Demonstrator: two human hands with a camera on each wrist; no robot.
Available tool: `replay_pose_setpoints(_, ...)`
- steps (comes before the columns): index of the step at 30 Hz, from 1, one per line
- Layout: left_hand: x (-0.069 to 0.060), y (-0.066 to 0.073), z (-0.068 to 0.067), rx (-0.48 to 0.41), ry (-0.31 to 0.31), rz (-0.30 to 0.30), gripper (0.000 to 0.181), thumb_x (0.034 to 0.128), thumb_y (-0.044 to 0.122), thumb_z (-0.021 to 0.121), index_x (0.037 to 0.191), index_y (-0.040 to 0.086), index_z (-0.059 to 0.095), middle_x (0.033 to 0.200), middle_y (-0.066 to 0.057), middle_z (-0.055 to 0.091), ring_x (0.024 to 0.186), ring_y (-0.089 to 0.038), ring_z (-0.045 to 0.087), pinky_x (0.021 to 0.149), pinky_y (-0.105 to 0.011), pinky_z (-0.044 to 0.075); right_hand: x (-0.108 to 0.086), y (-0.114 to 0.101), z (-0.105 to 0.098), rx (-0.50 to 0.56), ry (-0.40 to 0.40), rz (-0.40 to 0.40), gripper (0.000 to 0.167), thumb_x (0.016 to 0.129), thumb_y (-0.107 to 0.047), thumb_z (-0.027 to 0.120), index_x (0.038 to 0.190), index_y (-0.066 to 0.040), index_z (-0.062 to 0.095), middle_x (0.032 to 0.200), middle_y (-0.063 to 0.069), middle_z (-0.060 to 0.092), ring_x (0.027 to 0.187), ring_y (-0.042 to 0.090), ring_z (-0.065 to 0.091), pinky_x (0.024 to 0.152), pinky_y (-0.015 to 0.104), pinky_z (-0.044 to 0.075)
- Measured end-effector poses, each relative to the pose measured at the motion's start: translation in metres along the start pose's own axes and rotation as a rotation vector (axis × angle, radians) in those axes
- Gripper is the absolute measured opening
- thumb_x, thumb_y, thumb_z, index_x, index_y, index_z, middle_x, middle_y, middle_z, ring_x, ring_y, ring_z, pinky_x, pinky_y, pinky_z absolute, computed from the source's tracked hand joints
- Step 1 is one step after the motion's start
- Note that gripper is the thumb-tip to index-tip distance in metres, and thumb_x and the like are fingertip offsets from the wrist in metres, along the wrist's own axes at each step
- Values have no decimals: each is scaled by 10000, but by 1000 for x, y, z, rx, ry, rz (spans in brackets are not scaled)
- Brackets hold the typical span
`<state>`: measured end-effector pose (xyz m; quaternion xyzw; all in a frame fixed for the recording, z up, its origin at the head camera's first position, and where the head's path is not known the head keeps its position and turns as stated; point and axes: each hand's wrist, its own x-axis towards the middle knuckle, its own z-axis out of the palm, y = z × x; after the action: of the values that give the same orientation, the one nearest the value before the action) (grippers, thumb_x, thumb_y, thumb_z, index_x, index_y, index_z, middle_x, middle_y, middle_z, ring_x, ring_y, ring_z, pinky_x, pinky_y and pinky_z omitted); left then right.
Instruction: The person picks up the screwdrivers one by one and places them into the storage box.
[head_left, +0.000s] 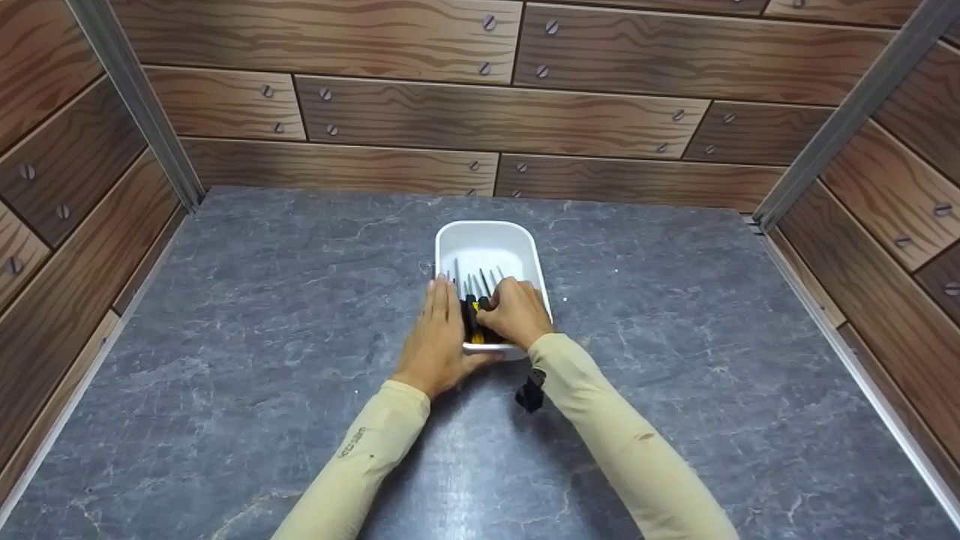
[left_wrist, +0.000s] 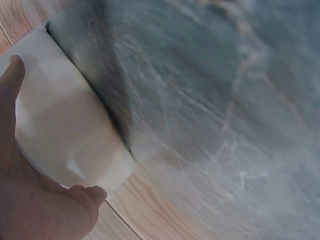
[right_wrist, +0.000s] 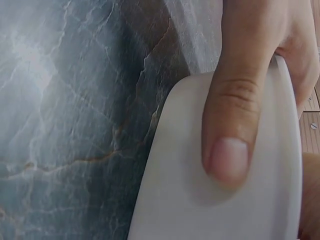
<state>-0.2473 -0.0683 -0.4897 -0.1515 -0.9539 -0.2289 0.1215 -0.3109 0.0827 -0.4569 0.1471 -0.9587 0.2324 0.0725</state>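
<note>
In the head view several screwdrivers with black and yellow handles lie in a white tray, their thin metal shafts pointing to its far end. My right hand reaches into the near right part, and its thumb and forefinger pinch a black screwdriver handle. Its other fingers and part of the handles are hidden. My left hand rests along the left wall with straight fingers, its thumb against the near wall. The left wrist view shows that hand touching the tray's outside. In the right wrist view, the left thumb presses the near wall.
The tray stands on a grey marbled tabletop. Wood-patterned panels close off the back and both sides, with metal posts at the corners. A small black device hangs under the right wrist.
</note>
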Motion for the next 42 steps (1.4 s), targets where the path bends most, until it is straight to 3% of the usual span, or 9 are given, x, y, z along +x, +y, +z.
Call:
replay_pose_setpoints(15,0,1,3,-5,-15,-4,1280,783,689,725,1522,-189,159,1590,-387,147,1491,-489,162,1233,-478,187,-2,2,0,26,-39,44,258,788,-166,788,584,-110,640,627,31,637,598,222,547,599,426,518)
replay_pose_setpoints(29,1,3,1,-14,-15,-1,1247,781,618,783,1524,-182,181,1593,-385,145,1490,-495,159,1221,-484,237,-3,5,-16,61,-45,38,202,832,-222,802,830,-23,768,831,114,750,784,310,692,738,438,569)
replay_pose_setpoints(34,1,2,1,-3,-18,2,1250,786,652,752,1528,-175,179,1593,-388,133,1488,-501,156,1221,-503,219,2,11,-36,146,5,42,206,872,-216,778,935,-21,778,843,101,746,799,284,682,751,415,557)
replay_pose_setpoints(39,0,1,-1,5,-12,6,1252,783,663,745,1527,-175,187,1590,-393,130,1483,-511,161,1223,-507,207,6,26,-52,229,138,5,201,877,-140,735,991,22,762,873,137,749,819,293,687,776,408,544)
replay_pose_setpoints(42,-1,1,-1,3,-12,12,1250,785,665,740,1525,-177,188,1588,-395,130,1484,-510,158,1226,-501,198,5,38,-59,255,213,27,199,862,-110,728,1002,26,763,873,145,747,791,288,690,743,385,547)
